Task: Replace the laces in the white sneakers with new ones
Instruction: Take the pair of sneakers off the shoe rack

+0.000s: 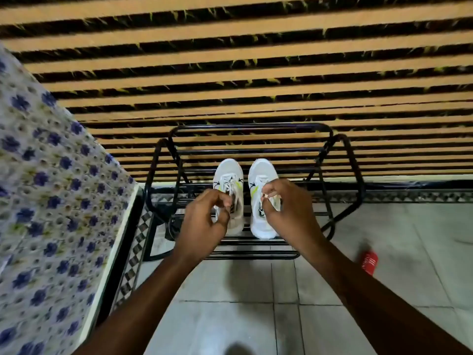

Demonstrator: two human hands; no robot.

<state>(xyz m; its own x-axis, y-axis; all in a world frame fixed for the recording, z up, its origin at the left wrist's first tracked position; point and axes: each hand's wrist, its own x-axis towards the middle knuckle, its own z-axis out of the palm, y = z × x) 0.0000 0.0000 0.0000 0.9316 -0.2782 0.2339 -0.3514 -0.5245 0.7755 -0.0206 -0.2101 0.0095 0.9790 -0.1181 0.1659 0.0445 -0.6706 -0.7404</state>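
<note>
Two white sneakers with yellow-green and black accents stand side by side on a black metal shoe rack, toes pointing away from me. My left hand grips the left sneaker at its tongue and collar. My right hand grips the right sneaker at its collar, fingers curled by the laces. Both shoes have white laces. The heels are partly hidden behind my hands.
A striped orange and black curtain hangs behind the rack. A bed with a blue floral sheet fills the left side. A red object lies on the pale tiled floor at the right.
</note>
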